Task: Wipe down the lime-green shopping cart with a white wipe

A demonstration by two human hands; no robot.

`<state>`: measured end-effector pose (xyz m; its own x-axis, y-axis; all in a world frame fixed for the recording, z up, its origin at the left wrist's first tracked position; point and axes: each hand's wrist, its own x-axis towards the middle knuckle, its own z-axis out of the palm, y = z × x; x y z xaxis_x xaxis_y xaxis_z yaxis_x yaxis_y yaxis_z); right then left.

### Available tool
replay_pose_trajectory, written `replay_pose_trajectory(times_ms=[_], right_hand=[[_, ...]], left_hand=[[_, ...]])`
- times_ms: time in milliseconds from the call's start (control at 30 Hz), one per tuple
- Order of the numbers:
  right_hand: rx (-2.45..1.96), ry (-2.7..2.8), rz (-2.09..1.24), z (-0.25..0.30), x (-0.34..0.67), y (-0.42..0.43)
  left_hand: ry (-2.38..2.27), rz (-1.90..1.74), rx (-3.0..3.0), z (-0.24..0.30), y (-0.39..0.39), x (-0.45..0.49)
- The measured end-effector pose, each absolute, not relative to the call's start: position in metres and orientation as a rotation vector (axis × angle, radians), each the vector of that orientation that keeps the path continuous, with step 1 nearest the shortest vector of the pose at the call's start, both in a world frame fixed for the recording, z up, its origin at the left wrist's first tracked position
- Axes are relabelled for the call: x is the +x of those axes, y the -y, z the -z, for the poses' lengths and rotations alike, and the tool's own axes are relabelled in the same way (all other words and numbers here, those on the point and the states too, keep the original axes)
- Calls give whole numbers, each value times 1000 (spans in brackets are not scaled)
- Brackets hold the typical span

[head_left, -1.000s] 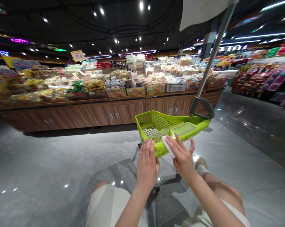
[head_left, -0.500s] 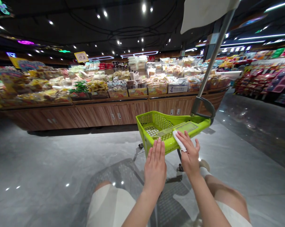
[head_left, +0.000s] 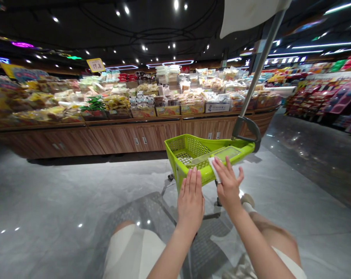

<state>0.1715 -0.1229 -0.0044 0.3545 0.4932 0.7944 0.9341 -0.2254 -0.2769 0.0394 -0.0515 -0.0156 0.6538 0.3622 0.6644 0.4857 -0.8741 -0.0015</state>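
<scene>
A lime-green shopping cart [head_left: 192, 145] with a perforated basket stands right in front of me. My left hand [head_left: 191, 201] lies flat, fingers stretched out side by side, with the fingertips on the near rim at the cart's left corner. Further right, my right hand [head_left: 229, 186] presses a folded white cloth [head_left: 214, 168] against the same rim, beside a clear panel [head_left: 229, 153]. The cloth is partly under my fingers, and the thumb sticks out to the side.
A grey pole [head_left: 259, 73] rises from a dark grey loop [head_left: 248, 128] at the cart's right end, carrying a white sheet [head_left: 248, 15]. Behind runs a long wooden counter [head_left: 117, 137] heaped with packaged food. Grey shiny floor [head_left: 61, 193] lies around; my knees flank the cart's near side.
My right hand and the cloth have slid slightly left along the rim. My left hand stays at the corner. The whole view has shifted a little.
</scene>
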Motion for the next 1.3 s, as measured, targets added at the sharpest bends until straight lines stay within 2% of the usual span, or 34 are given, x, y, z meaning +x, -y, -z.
replay_pose_trajectory(times_ms=[167, 400, 600, 800, 1000, 1167, 1300], right_hand=[[-1750, 1503, 679, 9, 160, 125], [-1817, 1237, 753, 7, 174, 123], [-1707, 1540, 739, 13, 161, 124], [-1752, 1232, 762, 15, 169, 120], [-1697, 1507, 761, 19, 150, 120], [-1785, 1259, 836, 12, 191, 126], [-1790, 1182, 762, 14, 163, 118]], left_hand=[[709, 1039, -2702, 16, 50, 37], [702, 1053, -2747, 14, 51, 36], [732, 1037, -2724, 12, 52, 32], [728, 1017, -2736, 11, 52, 33], [724, 1044, -2728, 14, 50, 31], [708, 1036, -2755, 13, 48, 28], [740, 1055, -2759, 14, 51, 33]])
